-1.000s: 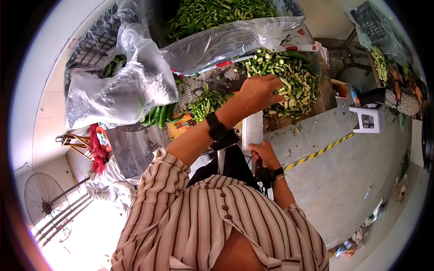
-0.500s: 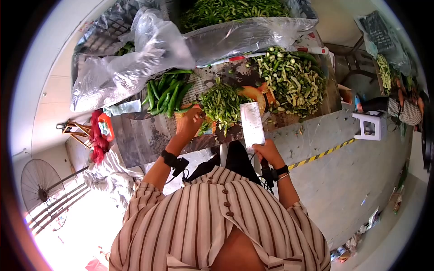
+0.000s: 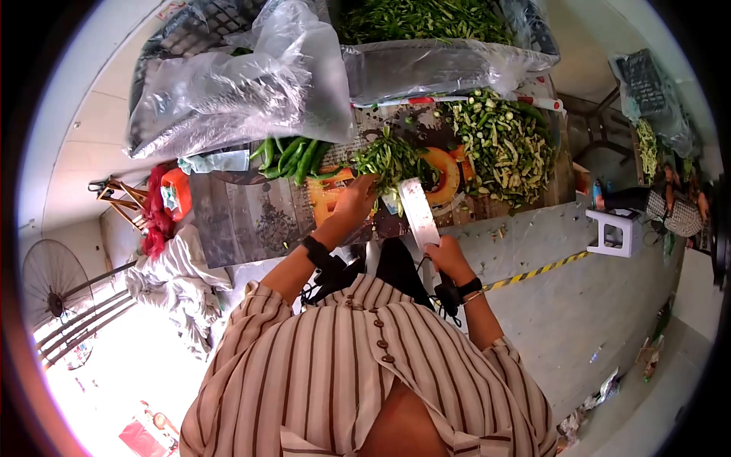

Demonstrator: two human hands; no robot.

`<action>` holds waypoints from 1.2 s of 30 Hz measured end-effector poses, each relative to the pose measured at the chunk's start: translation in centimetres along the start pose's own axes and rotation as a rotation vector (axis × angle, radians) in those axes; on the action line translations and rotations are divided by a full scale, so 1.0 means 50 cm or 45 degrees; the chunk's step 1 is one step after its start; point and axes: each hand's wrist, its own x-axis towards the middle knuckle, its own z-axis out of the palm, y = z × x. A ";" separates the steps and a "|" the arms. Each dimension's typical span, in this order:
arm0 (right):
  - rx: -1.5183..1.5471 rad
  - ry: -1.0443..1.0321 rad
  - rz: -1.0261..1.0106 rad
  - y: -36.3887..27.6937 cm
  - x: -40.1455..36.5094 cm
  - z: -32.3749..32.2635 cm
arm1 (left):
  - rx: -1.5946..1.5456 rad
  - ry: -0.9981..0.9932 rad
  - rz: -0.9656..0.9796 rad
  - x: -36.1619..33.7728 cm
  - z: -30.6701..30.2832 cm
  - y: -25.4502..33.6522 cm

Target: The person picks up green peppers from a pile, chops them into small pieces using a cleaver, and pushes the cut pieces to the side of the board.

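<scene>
My left hand (image 3: 356, 199) is closed at the lower left edge of a pile of cut green peppers (image 3: 390, 161); its fingertips are partly hidden against the pile. In my right hand (image 3: 449, 257) is the handle of a broad-bladed cleaver (image 3: 419, 209), its blade pointing away from me and its tip at the pile's lower right edge. Whole green peppers (image 3: 295, 158) lie to the left of the pile. A larger heap of chopped pale green pieces (image 3: 506, 152) sits to the right.
Plastic-lined crates stand at the table's back, one holding green peppers (image 3: 426, 21), one covered by clear plastic (image 3: 244, 99). A white stool (image 3: 611, 232) and a seated person (image 3: 674, 206) are at the right. A red-and-white rod (image 3: 426, 100) lies behind the heaps.
My left hand has moved right, up to the cut pepper pile. The cleaver blade has turned more edge-on and shifted slightly left. The whole view has shifted a little.
</scene>
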 end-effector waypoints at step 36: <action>0.028 -0.098 0.057 -0.034 -0.037 -0.001 | 0.691 -0.113 0.475 0.055 0.008 0.061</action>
